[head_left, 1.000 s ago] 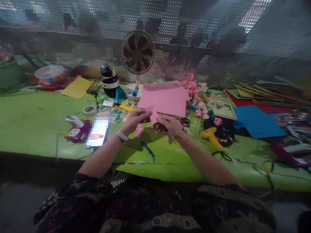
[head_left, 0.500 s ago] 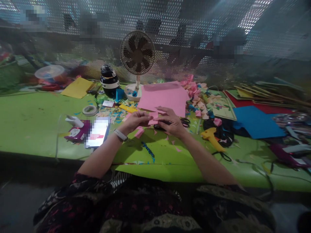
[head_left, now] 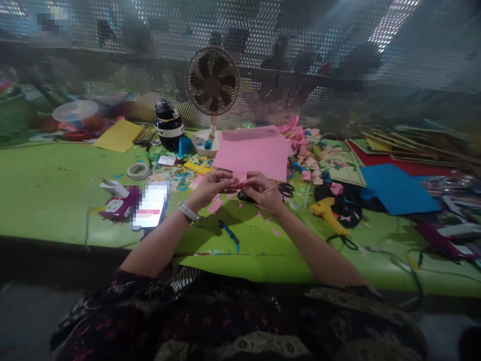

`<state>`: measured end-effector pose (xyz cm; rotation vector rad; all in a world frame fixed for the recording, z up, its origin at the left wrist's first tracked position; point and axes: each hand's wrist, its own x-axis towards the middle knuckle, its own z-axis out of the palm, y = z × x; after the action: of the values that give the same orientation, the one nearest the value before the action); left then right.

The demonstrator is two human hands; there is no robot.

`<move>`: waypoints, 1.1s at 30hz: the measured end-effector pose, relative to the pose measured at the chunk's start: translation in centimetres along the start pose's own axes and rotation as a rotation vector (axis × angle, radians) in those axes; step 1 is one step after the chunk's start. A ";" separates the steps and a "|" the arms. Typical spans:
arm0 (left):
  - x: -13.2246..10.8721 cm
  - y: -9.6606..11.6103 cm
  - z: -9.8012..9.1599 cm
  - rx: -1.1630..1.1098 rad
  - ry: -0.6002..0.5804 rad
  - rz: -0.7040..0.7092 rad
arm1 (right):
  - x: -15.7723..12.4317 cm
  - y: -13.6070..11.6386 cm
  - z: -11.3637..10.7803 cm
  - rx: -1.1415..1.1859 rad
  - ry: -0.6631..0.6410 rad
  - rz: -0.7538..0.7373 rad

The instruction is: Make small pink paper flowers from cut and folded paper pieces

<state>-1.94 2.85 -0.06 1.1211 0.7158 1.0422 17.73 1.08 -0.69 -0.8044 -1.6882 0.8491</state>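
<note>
Between my two hands is a small piece of pink paper (head_left: 239, 176), folded along its lower part. My left hand (head_left: 214, 187) pinches its left side; a white band circles that wrist. From the right, my right hand (head_left: 263, 192) grips the other side with thumb and fingers, partly covering it. Behind the hands lies a large pink sheet (head_left: 251, 150). Black-handled scissors (head_left: 286, 189) rest just right of my right hand, and pink scraps (head_left: 215, 205) lie below the left one.
A phone (head_left: 152, 205) stands tilted at left near a tape roll (head_left: 138, 171). Behind are a dark jug (head_left: 169, 130) and a fan (head_left: 212, 82). To the right are folded paper pieces (head_left: 300, 145), a yellow glue gun (head_left: 330, 214) and a blue sheet (head_left: 398, 190).
My right hand's fingers, raised and spread over the paper before, have come down and closed on its right side. The paper's lower part now looks folded.
</note>
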 end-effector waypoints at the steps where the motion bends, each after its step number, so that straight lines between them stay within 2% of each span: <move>1: 0.0 0.0 0.1 -0.003 -0.004 0.006 | 0.0 0.0 0.0 0.000 0.001 -0.003; 6: 0.0 0.1 0.3 -0.009 0.009 0.032 | 0.2 0.1 -0.3 -0.090 -0.041 -0.124; 9: -0.2 0.3 0.5 -0.023 0.020 0.002 | 0.2 0.1 -0.4 -0.122 -0.053 -0.166; 14: -0.3 0.3 0.7 -0.044 0.016 -0.019 | 0.0 -0.1 0.0 -0.039 0.035 -0.050; 21: -0.6 0.1 0.8 0.049 -0.025 0.055 | -0.2 -0.6 1.0 0.103 0.187 0.245; 25: -0.8 0.2 0.9 0.086 -0.040 0.051 | -0.1 -1.0 0.9 0.052 0.193 0.250; 30: -0.7 0.0 0.8 -0.008 -0.029 0.013 | 0.1 -1.2 0.6 0.040 0.174 0.236; 33: -0.7 -0.2 0.8 0.020 -0.025 0.022 | 0.1 -1.1 0.7 0.052 0.148 0.237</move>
<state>-1.39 1.92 -0.01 1.1600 0.6966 1.0398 16.97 0.43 0.17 -1.0197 -1.4535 0.9659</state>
